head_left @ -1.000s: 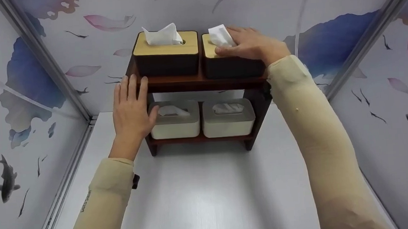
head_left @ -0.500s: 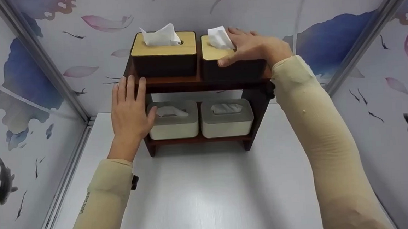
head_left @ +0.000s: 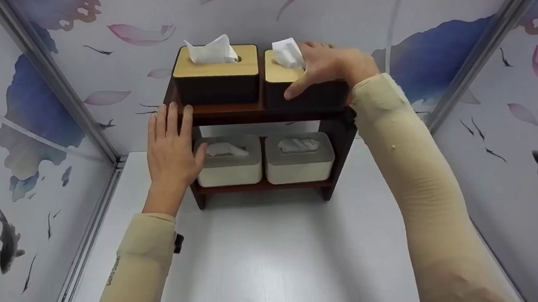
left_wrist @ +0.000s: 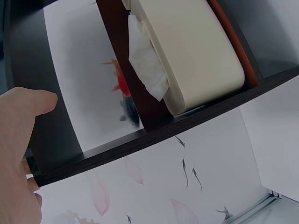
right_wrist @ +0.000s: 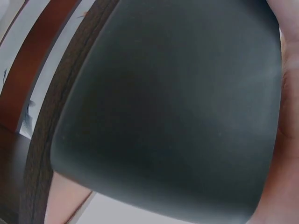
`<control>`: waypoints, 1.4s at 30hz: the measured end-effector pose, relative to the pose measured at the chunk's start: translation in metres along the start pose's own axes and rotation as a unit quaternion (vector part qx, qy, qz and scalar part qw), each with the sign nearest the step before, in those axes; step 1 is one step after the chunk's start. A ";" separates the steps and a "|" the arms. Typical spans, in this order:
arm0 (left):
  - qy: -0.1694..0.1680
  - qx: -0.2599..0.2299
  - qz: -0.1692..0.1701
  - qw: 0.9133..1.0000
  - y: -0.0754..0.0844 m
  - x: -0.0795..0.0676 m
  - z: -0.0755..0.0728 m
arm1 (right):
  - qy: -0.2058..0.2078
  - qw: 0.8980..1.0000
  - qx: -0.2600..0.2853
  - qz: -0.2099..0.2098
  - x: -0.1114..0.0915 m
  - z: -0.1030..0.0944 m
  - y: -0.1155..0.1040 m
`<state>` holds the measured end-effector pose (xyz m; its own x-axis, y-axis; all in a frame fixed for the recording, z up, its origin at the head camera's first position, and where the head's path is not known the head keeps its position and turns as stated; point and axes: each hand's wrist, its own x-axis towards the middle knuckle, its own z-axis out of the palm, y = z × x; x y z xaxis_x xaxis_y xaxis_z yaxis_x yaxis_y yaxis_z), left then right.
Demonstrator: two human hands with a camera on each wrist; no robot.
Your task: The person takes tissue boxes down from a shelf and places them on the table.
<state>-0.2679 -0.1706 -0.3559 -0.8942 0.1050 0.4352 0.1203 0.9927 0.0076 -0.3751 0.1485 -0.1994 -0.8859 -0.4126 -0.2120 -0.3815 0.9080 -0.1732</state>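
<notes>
My left hand [head_left: 171, 152] rests against the left end of the dark wooden two-tier shelf [head_left: 248, 119], fingers straight. In the left wrist view its thumb [left_wrist: 46, 101] lies over the dark panel and the other fingertips show at the panel's edge. My right hand [head_left: 324, 66] grips the right black tissue box [head_left: 277, 92], on the top tier, from above. Its thumb reaches down the front, and the other fingers go over the lid towards the back, partly hidden. A white tissue [head_left: 288, 54] sticks up from its light wooden lid. The box's dark side [right_wrist: 168, 112] fills the right wrist view.
Left of the held box stands a matching black tissue box [head_left: 218, 86] with its tissue up. Two cream tissue boxes with grey lids, one left [head_left: 230, 172] and one right [head_left: 300, 170], sit on the lower tier. Printed wall panels [head_left: 335, 7] enclose the white table [head_left: 262, 263].
My right thumb has slid from the lid of the right box down over its front edge. My left hand has kept its place at the shelf's end. The view has shifted slightly.
</notes>
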 end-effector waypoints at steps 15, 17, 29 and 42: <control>-0.009 0.007 -0.001 1.000 0.005 -0.001 -0.001 | 0.053 0.998 0.024 -0.021 -0.005 0.006 0.002; -0.007 0.004 0.000 1.000 0.006 -0.001 -0.001 | 0.055 0.998 0.025 -0.022 -0.006 0.007 0.003; 0.003 0.003 0.006 1.000 0.005 -0.001 0.001 | 0.074 0.996 0.006 -0.039 -0.024 0.011 0.005; 0.001 0.008 0.004 1.000 0.002 -0.003 -0.001 | 0.098 0.992 -0.012 -0.075 -0.048 0.018 0.000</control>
<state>-0.2646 -0.1685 -0.3558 -0.8926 0.1131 0.4363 0.1209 0.9926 -0.0101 -0.3278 0.1674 -0.2061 -0.8519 -0.5237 0.0068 -0.5175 0.8396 -0.1652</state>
